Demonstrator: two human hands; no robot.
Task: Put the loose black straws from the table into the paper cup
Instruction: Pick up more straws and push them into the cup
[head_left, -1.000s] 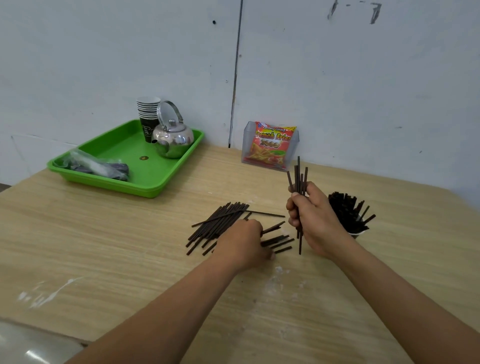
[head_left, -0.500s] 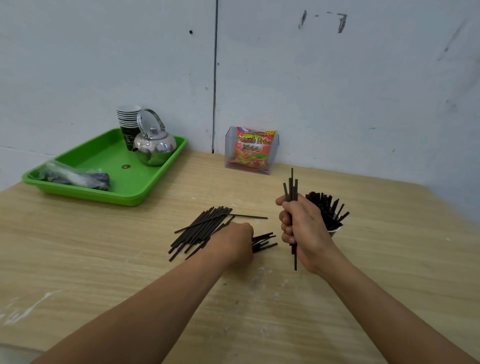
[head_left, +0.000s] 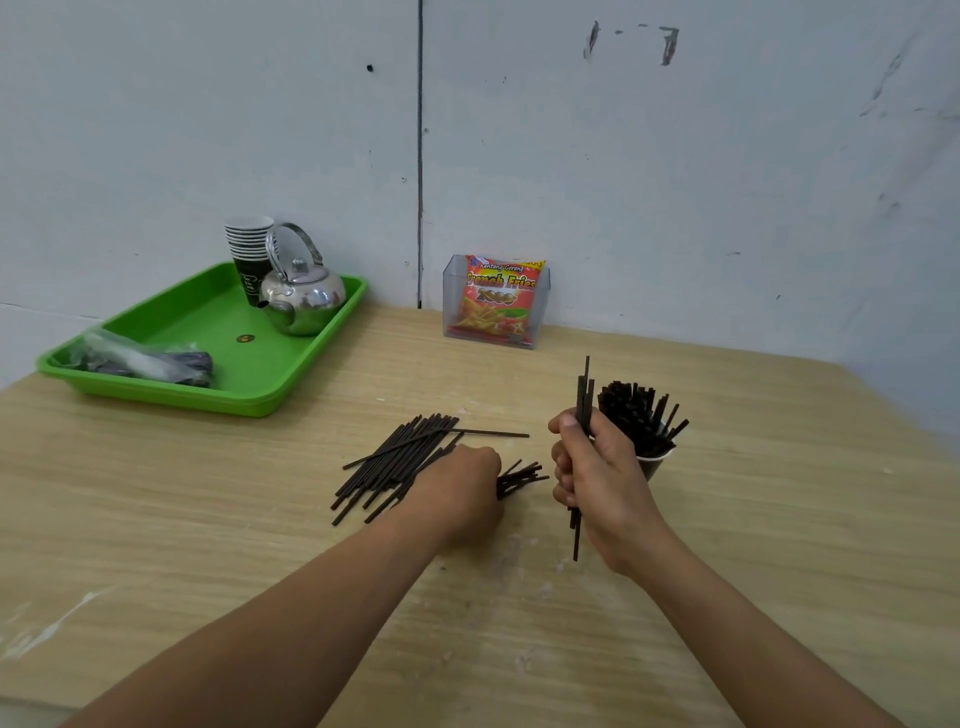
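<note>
Right hand around thin black straws

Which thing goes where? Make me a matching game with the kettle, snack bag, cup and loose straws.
Things: 1 kettle; 2 snack bag; 3 cup; 4 loose straws.
Places: A in the clear holder; B under the left hand; C on the green tray; D behind the right hand gripping a straw bunch.
Pairs: 1-C, 2-A, 3-D, 4-B.

Wooden table: green tray, snack holder, loose straws, paper cup.
</note>
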